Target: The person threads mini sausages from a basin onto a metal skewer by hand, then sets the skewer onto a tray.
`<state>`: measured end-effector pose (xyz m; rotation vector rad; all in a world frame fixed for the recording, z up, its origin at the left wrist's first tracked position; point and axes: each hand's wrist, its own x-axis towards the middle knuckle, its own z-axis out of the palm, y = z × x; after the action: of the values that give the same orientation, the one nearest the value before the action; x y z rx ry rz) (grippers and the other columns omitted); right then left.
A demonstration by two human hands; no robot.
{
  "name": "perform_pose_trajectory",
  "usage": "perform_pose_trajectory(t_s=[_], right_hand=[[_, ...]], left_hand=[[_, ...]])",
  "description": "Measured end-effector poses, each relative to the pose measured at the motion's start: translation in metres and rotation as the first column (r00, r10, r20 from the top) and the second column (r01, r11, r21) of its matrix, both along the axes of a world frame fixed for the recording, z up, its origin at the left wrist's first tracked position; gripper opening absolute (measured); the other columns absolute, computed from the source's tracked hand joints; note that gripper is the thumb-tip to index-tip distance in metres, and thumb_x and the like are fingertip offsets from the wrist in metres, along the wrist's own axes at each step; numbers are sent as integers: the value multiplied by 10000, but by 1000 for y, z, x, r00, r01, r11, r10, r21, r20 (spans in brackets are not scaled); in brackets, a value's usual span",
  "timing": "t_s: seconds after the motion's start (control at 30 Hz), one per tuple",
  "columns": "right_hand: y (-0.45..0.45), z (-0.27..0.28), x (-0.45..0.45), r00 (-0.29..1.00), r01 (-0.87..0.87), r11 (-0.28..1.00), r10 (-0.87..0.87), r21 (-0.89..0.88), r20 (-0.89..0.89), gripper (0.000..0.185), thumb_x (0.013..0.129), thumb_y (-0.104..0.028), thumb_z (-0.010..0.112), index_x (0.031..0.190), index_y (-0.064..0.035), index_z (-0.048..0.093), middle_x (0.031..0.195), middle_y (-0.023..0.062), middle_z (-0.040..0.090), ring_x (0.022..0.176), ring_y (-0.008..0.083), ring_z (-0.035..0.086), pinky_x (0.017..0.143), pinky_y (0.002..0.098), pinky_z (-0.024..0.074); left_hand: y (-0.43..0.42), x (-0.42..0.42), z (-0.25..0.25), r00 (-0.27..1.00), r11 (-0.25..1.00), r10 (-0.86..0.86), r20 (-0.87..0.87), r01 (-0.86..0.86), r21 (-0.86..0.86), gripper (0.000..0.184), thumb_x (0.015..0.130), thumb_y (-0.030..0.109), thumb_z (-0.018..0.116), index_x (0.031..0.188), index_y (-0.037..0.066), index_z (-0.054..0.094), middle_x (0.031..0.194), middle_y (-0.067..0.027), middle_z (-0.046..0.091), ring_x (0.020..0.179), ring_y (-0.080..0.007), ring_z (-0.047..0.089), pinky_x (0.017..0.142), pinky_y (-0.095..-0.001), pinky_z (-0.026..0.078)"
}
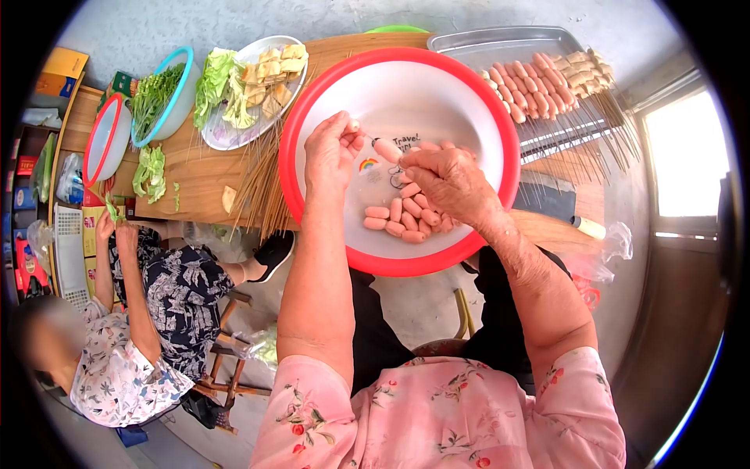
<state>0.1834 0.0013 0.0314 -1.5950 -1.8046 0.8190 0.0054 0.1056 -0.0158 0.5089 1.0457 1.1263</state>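
Note:
A pink sausage (387, 150) hangs over the large red-rimmed basin (291, 141), its right end pinched in the fingers of my right hand (453, 180). My left hand (330, 148) is raised over the basin's left side, fingers closed in a pinch; whatever thin thing they may hold is too small to make out. Below my right hand, a pile of short pink sausages (406, 215) lies on the basin's floor, partly hidden by that hand. Thin wooden skewers (262, 184) lie in a bundle at the basin's left edge.
Rows of skewered sausages (535, 86) rest on a metal tray (500, 37) at the right. A knife (587, 227) lies near the right edge. Leftward are an oval plate (226, 139) of food, a blue-rimmed bowl (187, 59) and a seated person (129, 367) handling greens.

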Motion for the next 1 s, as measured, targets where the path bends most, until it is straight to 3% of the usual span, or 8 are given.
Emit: perform_pose_trajectory(t_s=[0.33,0.43,0.5,0.63,0.7,0.8,0.93,1.0], right_hand=[[0,4,-2,998,57,998,-57,-2,-17,169,846,-153,572,925,-34,662,807,112,658,891,239,611,875,380,423],[2,3,-1,996,73,996,-76,-49,-48,157,844,-129,578,907,-6,652,794,117,656,799,200,636,739,338,490],[3,-3,-1,971,108,992,-118,-60,-207,142,838,-95,589,887,28,639,760,110,654,685,154,633,602,289,503],[4,-4,-2,978,142,989,-147,-44,-150,139,830,-73,607,882,54,633,727,104,651,610,126,617,574,265,500],[5,-8,-3,962,192,981,-192,-18,-196,170,783,-218,642,797,-53,681,580,79,611,588,223,601,683,318,394],[5,-2,-2,974,128,986,-145,-102,-176,153,812,-84,640,877,54,641,683,96,649,627,121,618,586,267,503],[6,-5,-3,965,166,977,-188,-131,-184,149,811,-83,644,873,54,643,671,87,644,613,114,609,564,262,499],[8,-10,-3,933,221,970,-239,-96,-270,156,752,-142,671,783,11,664,593,113,617,551,196,608,600,275,458]], left_hand=[[-9,13,9,992,989,-126,-16,127,74,136,857,147,602,888,17,574,793,-67,587,727,-167,575,662,-279,475],[-15,20,13,982,979,-186,-34,189,75,159,855,172,604,870,16,573,805,-77,597,742,-184,594,679,-308,484],[-19,24,16,979,979,-194,-58,197,50,171,855,186,604,859,18,572,814,-82,602,755,-194,605,687,-323,487],[-21,28,20,973,971,-230,-24,231,58,194,855,214,609,865,26,564,829,-87,606,784,-210,622,703,-331,498],[-21,28,20,976,973,-219,-20,220,67,197,855,218,609,871,28,562,829,-85,606,786,-213,623,708,-328,500],[-18,24,19,974,970,-225,-33,227,89,202,856,223,611,882,29,559,833,-78,606,780,-211,623,714,-327,503],[-22,26,27,958,954,-273,-83,280,101,211,864,234,606,885,30,560,845,-76,602,787,-222,624,715,-343,510],[-22,26,25,958,955,-269,-103,279,101,223,868,243,603,891,25,560,848,-79,600,794,-229,625,717,-350,515]])
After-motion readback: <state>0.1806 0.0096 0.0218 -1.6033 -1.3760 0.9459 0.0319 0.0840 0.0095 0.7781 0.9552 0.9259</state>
